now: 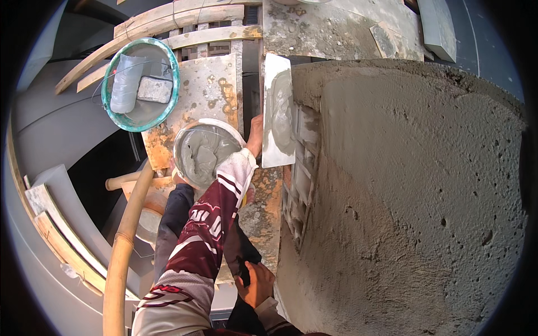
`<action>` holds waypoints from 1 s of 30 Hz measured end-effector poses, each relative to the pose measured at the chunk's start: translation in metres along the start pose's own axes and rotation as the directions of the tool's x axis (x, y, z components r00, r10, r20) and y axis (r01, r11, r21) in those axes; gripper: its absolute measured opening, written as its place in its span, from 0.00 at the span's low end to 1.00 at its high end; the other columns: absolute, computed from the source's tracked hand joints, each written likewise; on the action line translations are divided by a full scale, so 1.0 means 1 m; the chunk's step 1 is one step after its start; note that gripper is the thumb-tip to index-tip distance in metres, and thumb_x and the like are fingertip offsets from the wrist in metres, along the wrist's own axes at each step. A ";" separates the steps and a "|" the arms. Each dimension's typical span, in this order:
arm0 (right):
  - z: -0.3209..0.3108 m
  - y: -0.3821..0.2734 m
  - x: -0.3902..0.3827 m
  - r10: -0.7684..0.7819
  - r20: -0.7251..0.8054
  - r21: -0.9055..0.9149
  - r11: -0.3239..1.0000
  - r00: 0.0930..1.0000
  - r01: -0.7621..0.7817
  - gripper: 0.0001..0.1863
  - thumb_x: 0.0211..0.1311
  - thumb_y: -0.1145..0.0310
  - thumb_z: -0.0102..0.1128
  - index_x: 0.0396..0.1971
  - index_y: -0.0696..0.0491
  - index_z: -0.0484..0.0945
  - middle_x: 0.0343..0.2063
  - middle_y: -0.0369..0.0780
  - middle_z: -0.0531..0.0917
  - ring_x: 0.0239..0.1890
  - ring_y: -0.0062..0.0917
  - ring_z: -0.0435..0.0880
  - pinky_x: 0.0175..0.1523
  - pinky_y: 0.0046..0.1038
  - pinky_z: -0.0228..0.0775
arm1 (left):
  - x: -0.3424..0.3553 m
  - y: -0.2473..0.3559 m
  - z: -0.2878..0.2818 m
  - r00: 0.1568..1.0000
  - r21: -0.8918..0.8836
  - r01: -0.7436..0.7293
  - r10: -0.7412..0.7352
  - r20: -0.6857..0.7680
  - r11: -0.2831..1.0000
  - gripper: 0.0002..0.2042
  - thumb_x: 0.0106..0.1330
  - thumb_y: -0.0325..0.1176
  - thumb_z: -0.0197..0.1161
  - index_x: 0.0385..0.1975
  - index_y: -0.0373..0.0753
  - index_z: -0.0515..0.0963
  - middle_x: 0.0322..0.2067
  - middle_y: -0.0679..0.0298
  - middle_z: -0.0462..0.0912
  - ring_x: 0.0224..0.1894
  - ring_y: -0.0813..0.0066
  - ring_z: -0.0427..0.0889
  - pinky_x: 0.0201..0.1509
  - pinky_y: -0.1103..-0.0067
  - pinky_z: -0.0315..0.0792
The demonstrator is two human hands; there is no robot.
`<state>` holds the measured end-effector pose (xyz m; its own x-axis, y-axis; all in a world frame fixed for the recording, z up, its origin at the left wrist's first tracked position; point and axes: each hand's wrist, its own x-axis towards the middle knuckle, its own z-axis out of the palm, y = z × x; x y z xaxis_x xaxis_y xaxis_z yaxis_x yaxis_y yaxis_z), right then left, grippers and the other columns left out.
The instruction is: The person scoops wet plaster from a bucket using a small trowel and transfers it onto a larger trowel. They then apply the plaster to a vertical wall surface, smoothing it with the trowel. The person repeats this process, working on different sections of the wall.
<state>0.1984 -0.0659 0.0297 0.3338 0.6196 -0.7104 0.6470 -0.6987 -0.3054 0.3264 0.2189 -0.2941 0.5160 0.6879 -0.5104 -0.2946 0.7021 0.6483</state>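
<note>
My left hand reaches forward beyond the mortar bucket and grips a rectangular plastering trowel. Its pale plate faces up, carrying a smear of wet grey mortar; the handle is hidden beneath. The plate lies along the edge of a rough, partly rendered wall. Just left of that hand stands a white-rimmed bucket holding wet mortar. Close to my body, my right hand rests on my dark trouser leg with its fingers apart, holding nothing visible.
A teal tub with water, a plastic-wrapped roll and a pale block stands at far left. Stained boards form the platform, beside wooden slats. A bamboo pole rises at left. A latticed opening lies in the wall.
</note>
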 end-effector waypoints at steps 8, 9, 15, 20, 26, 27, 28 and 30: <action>-0.017 0.015 0.020 0.041 -0.011 -0.060 0.997 0.999 -0.042 0.29 0.52 0.48 0.65 0.51 0.50 0.76 0.45 0.40 0.79 0.56 0.37 0.71 0.60 0.41 0.56 | 0.028 -0.009 0.049 0.971 0.046 0.084 -0.071 -0.230 0.995 0.24 0.74 0.50 0.47 0.35 0.33 0.80 0.26 0.67 0.80 0.27 0.85 0.72 0.30 0.83 0.69; -0.017 0.016 0.020 0.032 -0.021 -0.062 0.998 0.999 -0.033 0.29 0.52 0.47 0.63 0.51 0.49 0.76 0.45 0.39 0.79 0.56 0.36 0.71 0.60 0.40 0.56 | 0.028 -0.011 0.052 0.967 0.072 0.089 -0.069 -0.245 0.993 0.24 0.74 0.50 0.47 0.36 0.33 0.80 0.26 0.67 0.80 0.27 0.85 0.72 0.31 0.83 0.69; -0.009 0.019 0.017 0.024 -0.003 -0.069 0.997 1.000 -0.024 0.29 0.53 0.45 0.60 0.51 0.48 0.76 0.44 0.39 0.80 0.56 0.35 0.71 0.59 0.41 0.56 | 0.002 0.035 0.106 0.961 0.180 -0.053 0.099 -0.259 0.982 0.24 0.71 0.54 0.49 0.28 0.36 0.75 0.11 0.70 0.69 0.09 0.82 0.67 0.11 0.80 0.59; -0.002 0.009 0.009 0.044 0.062 -0.076 0.996 0.997 -0.040 0.29 0.53 0.45 0.60 0.51 0.48 0.76 0.44 0.41 0.80 0.56 0.36 0.71 0.59 0.42 0.57 | -0.032 0.084 0.142 0.973 0.181 0.075 -0.033 -0.226 0.981 0.23 0.70 0.54 0.52 0.26 0.37 0.72 0.09 0.72 0.64 0.10 0.84 0.65 0.12 0.81 0.58; 0.009 -0.005 -0.011 0.059 0.073 0.093 0.994 0.996 -0.065 0.26 0.54 0.51 0.64 0.50 0.49 0.76 0.43 0.42 0.80 0.54 0.36 0.72 0.60 0.41 0.56 | -0.073 0.141 0.171 0.986 0.228 0.047 -0.008 -0.167 0.973 0.24 0.68 0.56 0.53 0.30 0.37 0.73 0.09 0.73 0.62 0.11 0.85 0.65 0.12 0.81 0.59; 0.011 -0.001 -0.015 0.070 0.045 0.153 0.985 0.997 -0.076 0.25 0.53 0.53 0.64 0.49 0.50 0.76 0.42 0.42 0.81 0.53 0.37 0.73 0.59 0.41 0.57 | -0.081 0.151 0.180 0.989 0.215 0.046 -0.014 -0.149 0.975 0.24 0.68 0.56 0.53 0.30 0.36 0.73 0.09 0.73 0.62 0.11 0.85 0.65 0.12 0.81 0.59; 0.014 0.004 -0.019 0.081 0.020 0.214 0.973 0.997 -0.083 0.24 0.53 0.54 0.65 0.49 0.50 0.77 0.41 0.41 0.81 0.51 0.37 0.73 0.58 0.41 0.58 | -0.089 0.162 0.188 0.991 0.204 0.044 -0.017 -0.131 0.978 0.24 0.68 0.56 0.53 0.30 0.36 0.73 0.09 0.73 0.62 0.11 0.85 0.65 0.12 0.81 0.59; 0.021 0.021 -0.028 0.132 -0.125 0.343 0.936 0.983 -0.082 0.23 0.51 0.58 0.66 0.47 0.50 0.78 0.41 0.41 0.81 0.48 0.38 0.75 0.55 0.41 0.62 | -0.106 0.182 0.211 0.993 0.162 0.060 -0.042 -0.110 0.985 0.25 0.68 0.57 0.52 0.31 0.35 0.72 0.10 0.73 0.63 0.11 0.84 0.65 0.12 0.81 0.59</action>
<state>0.1884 -0.1057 0.0301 0.4997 0.5615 -0.6596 0.3426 -0.8275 -0.4448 0.3879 0.2353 -0.0030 0.4362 0.6737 -0.5965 -0.1293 0.7029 0.6994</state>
